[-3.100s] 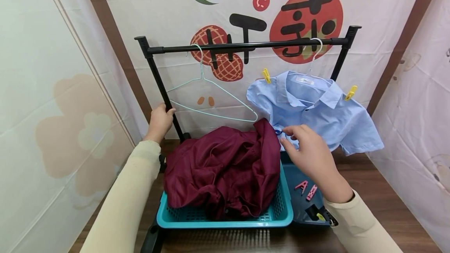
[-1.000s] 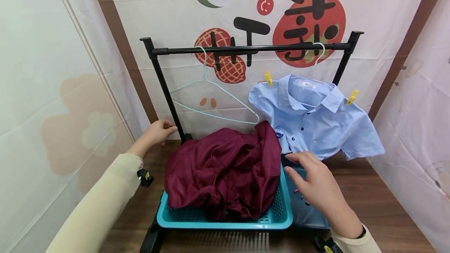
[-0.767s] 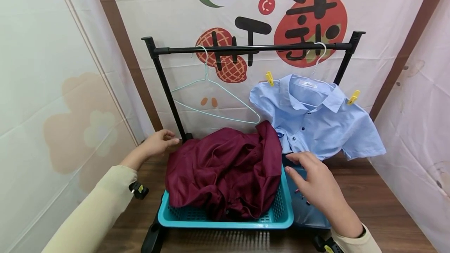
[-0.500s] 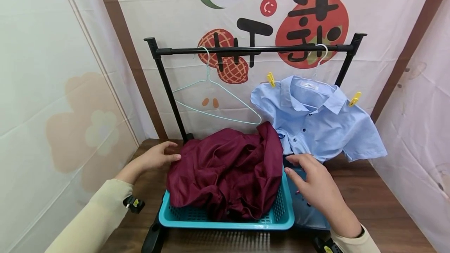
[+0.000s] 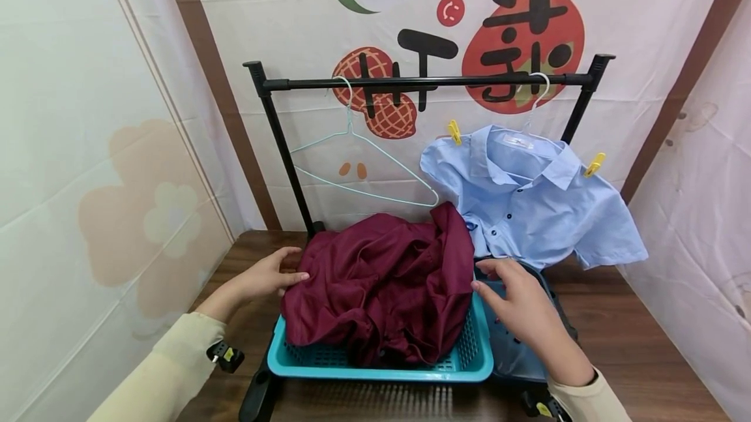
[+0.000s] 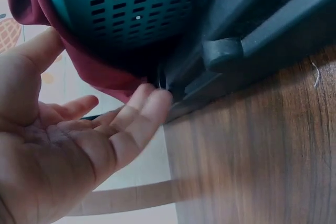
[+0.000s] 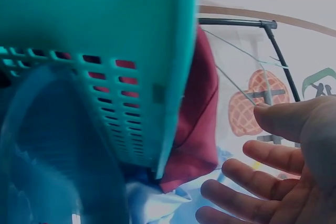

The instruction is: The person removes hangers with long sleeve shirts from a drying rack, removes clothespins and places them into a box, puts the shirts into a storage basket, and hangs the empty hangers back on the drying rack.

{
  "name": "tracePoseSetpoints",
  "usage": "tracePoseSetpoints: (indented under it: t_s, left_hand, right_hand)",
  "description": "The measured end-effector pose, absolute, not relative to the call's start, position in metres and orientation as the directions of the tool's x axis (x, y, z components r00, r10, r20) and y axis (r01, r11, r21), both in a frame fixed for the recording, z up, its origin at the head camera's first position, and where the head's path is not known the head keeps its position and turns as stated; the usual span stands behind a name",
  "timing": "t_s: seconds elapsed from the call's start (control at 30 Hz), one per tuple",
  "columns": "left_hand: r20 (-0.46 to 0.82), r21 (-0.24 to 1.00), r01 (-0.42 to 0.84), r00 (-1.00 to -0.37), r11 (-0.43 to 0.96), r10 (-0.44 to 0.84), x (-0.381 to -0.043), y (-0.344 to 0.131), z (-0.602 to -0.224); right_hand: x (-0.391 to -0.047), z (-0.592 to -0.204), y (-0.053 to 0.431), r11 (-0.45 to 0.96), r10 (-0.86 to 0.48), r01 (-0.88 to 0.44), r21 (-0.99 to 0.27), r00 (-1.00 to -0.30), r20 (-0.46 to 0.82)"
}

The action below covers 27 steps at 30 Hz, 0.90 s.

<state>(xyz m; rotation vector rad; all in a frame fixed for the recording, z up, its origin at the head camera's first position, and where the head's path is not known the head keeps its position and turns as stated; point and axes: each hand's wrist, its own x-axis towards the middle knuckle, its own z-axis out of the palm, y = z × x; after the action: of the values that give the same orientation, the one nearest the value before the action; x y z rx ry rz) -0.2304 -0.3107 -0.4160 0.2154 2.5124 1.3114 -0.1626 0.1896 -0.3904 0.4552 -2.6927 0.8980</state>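
Note:
A dark red garment (image 5: 381,285) lies heaped in a teal basket (image 5: 375,375), bulging over its rim. At its left side is my left hand (image 5: 264,280), fingers loosely extended, the thumb at the cloth; in the left wrist view the palm (image 6: 58,156) faces up beside the hanging fabric (image 6: 94,72). My right hand (image 5: 530,311) hovers by the basket's right rim with thumb and fingers apart. The right wrist view shows its spread fingers (image 7: 257,179) near the garment (image 7: 197,124), holding nothing. A pale blue shirt (image 5: 528,207) hangs behind on a white hanger (image 5: 540,99).
A black rack (image 5: 422,81) stands behind the basket. On its bar hangs a bare mint-green hanger (image 5: 375,197). Yellow clips (image 5: 454,132) sit on the shirt's shoulders. A dark blue bin (image 5: 513,360) stands right of the basket, partly hidden by my right hand, on a wooden tabletop (image 5: 622,324).
My left hand has let go of the rack's left post and come down to the garment's left side. My right hand has moved down from the blue shirt to beside the basket.

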Motion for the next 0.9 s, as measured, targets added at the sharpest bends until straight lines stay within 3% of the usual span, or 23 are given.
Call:
tracePoseSetpoints:
  t_s: [0.63, 0.9]
  left_hand:
    - [-0.120, 0.761, 0.096, -0.951, 0.642, 0.284, -0.235, -0.298, -0.404]
    - [-0.038, 0.548, 0.194, -0.966, 0.814, 0.255, -0.245, -0.284, -0.396]
  right_hand:
    - [-0.195, -0.389, 0.187, 0.785, -0.295, -0.360, -0.504, -0.933, 0.206]
    - [-0.230, -0.384, 0.177, 0.764, -0.386, -0.427, -0.483, -0.903, 0.187]
